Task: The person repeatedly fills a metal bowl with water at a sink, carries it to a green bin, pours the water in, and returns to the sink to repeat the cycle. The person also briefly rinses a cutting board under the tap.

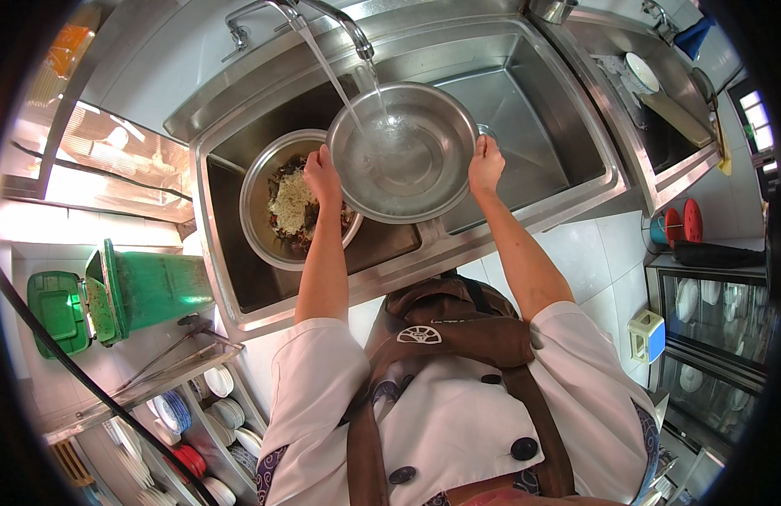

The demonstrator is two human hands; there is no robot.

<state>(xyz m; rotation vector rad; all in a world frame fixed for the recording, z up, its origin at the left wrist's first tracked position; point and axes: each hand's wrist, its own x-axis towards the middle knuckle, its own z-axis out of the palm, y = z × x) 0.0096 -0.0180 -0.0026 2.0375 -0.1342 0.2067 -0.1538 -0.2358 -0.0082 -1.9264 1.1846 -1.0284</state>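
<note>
Both my hands grip a round stainless steel basin (390, 196) by its rim, above the divider of a double steel sink (592, 145). My left hand (322, 176) is closed on its left edge, and my right hand (486, 161) on its right edge. Two taps are running; water from the left tap spout (297, 23) and the right tap spout (365, 50) falls into the basin, where clear water stands. Partly under the basin and my left forearm, a second steel basin (254, 234) rests in the left sink bowl, holding pale shredded food (291, 205) and dark and reddish scraps.
On the left stand a green wheeled bin (156, 291) and a rack of stacked plates (223, 414). A further sink at the right holds a white bowl (641, 73) and a board-like item (675, 120). A glass-doored cabinet (713, 310) with dishes stands at the right.
</note>
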